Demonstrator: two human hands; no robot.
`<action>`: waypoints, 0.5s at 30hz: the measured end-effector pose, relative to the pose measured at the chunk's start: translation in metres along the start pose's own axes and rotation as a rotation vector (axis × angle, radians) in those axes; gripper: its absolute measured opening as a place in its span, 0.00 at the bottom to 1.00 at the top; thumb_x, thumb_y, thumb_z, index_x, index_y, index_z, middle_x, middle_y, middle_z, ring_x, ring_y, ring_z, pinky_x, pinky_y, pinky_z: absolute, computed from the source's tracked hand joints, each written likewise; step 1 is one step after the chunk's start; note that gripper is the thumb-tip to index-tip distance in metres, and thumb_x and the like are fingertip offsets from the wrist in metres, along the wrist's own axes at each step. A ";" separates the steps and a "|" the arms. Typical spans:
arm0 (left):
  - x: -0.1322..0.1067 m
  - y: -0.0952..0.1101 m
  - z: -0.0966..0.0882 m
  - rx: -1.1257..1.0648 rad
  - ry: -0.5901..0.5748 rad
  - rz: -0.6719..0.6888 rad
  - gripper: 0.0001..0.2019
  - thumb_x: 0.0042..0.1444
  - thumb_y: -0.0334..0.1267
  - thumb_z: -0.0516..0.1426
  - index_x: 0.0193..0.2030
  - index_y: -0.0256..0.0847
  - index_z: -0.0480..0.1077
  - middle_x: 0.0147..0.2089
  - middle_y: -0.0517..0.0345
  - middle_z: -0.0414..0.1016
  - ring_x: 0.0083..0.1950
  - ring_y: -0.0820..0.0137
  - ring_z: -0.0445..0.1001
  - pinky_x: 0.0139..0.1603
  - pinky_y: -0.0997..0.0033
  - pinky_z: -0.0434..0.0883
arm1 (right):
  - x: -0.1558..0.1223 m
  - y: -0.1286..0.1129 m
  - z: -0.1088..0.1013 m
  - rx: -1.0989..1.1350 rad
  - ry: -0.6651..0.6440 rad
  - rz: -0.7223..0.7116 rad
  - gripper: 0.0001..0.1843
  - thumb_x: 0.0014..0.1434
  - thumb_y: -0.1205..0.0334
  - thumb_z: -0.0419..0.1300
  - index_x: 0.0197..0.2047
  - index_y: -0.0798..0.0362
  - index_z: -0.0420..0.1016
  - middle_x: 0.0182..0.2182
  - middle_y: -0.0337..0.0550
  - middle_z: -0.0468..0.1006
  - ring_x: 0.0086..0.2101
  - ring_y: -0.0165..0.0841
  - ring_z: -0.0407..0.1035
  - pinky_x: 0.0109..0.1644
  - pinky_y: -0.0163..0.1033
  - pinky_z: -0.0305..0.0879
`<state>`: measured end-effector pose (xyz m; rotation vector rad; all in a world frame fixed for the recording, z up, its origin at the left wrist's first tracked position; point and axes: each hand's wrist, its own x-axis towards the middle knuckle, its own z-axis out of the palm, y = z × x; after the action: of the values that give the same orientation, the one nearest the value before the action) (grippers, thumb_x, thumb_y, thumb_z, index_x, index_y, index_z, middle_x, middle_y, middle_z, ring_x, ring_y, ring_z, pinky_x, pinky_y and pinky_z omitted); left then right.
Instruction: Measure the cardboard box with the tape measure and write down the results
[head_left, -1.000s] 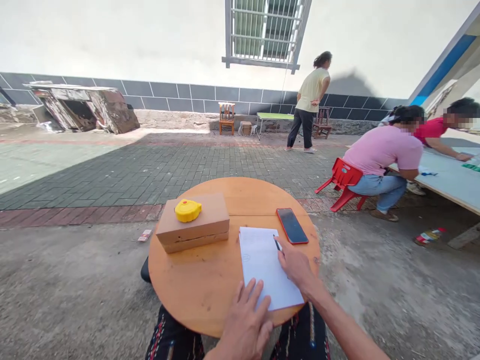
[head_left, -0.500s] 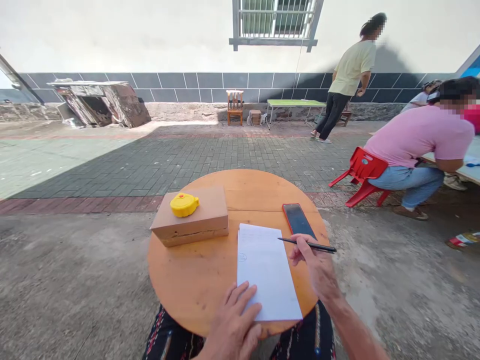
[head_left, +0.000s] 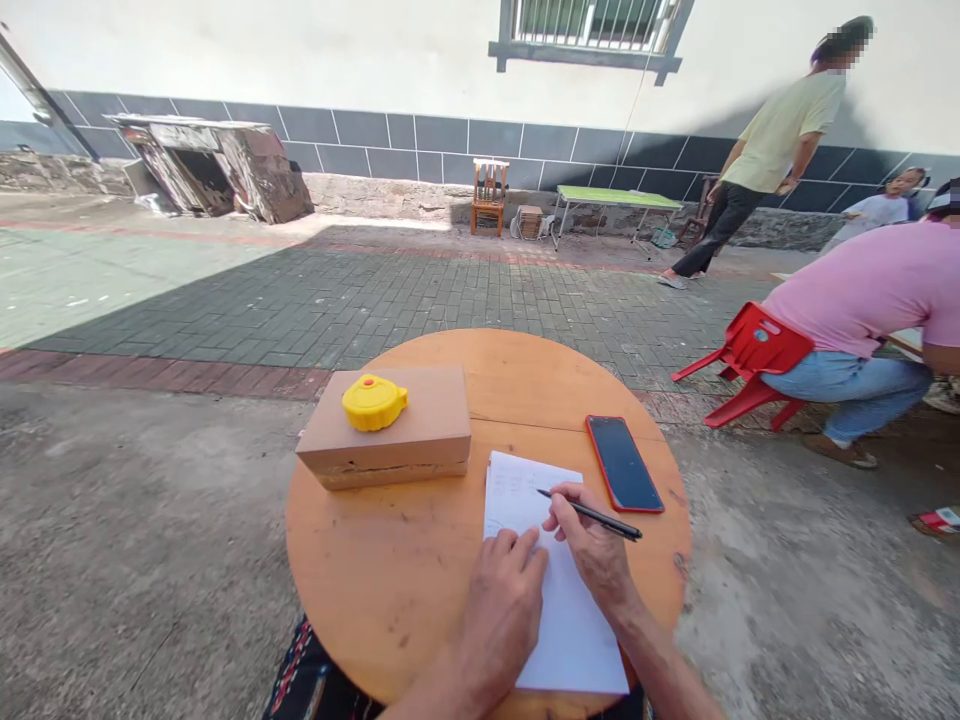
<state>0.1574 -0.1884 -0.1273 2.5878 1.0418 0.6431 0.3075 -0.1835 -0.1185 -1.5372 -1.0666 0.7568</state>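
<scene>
A stack of white paper [head_left: 570, 640] lies near the front of the round wooden table [head_left: 390, 570], with faint handwriting near its top. My right hand [head_left: 592, 550] grips a black pen [head_left: 607, 522], its tip over the written lines and touching or just above the sheet. On the left part of the paper rests my left hand [head_left: 506, 590], holding nothing, its fingers loosely bent and slightly apart. Just right of the paper is a phone with a red edge [head_left: 624, 463], screen dark.
A brown cardboard box [head_left: 397, 455] stands at the table's left, a yellow tape measure [head_left: 373, 403] on top. A person in pink [head_left: 877, 285] sits on a red chair [head_left: 772, 345] to the right. Behind, another person [head_left: 787, 130] walks near a green table [head_left: 619, 198].
My right hand has moved left onto the paper, bringing the pen to the writing. My left hand has slid up the sheet, fingers more bent. The walking person is farther right.
</scene>
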 end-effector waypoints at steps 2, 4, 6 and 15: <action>0.000 -0.002 0.004 0.003 -0.004 0.006 0.15 0.55 0.22 0.50 0.44 0.39 0.70 0.56 0.52 0.72 0.45 0.59 0.67 0.44 0.54 0.71 | 0.001 0.004 0.003 -0.047 -0.004 -0.002 0.13 0.61 0.49 0.56 0.36 0.51 0.69 0.22 0.35 0.71 0.22 0.31 0.69 0.27 0.35 0.66; -0.002 -0.004 0.006 -0.001 0.003 0.005 0.14 0.56 0.23 0.50 0.44 0.39 0.70 0.57 0.52 0.72 0.45 0.59 0.66 0.45 0.54 0.71 | 0.002 0.006 0.005 -0.083 -0.003 -0.009 0.12 0.61 0.50 0.55 0.35 0.50 0.68 0.19 0.33 0.67 0.20 0.30 0.65 0.26 0.35 0.64; -0.003 -0.004 0.008 -0.008 0.011 -0.009 0.13 0.57 0.24 0.50 0.44 0.39 0.70 0.57 0.54 0.72 0.44 0.60 0.66 0.44 0.55 0.71 | 0.002 0.005 0.006 -0.118 0.000 -0.028 0.12 0.61 0.51 0.54 0.34 0.51 0.69 0.18 0.31 0.65 0.19 0.29 0.63 0.27 0.34 0.63; -0.004 -0.003 0.008 -0.011 0.045 -0.034 0.10 0.58 0.25 0.51 0.41 0.39 0.70 0.55 0.55 0.73 0.42 0.61 0.66 0.41 0.58 0.71 | 0.005 0.008 0.010 -0.140 0.031 -0.023 0.13 0.60 0.51 0.57 0.34 0.52 0.72 0.20 0.33 0.67 0.20 0.29 0.63 0.26 0.35 0.63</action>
<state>0.1569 -0.1903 -0.1364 2.5518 1.0912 0.6999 0.3024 -0.1746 -0.1285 -1.6467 -1.1318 0.6519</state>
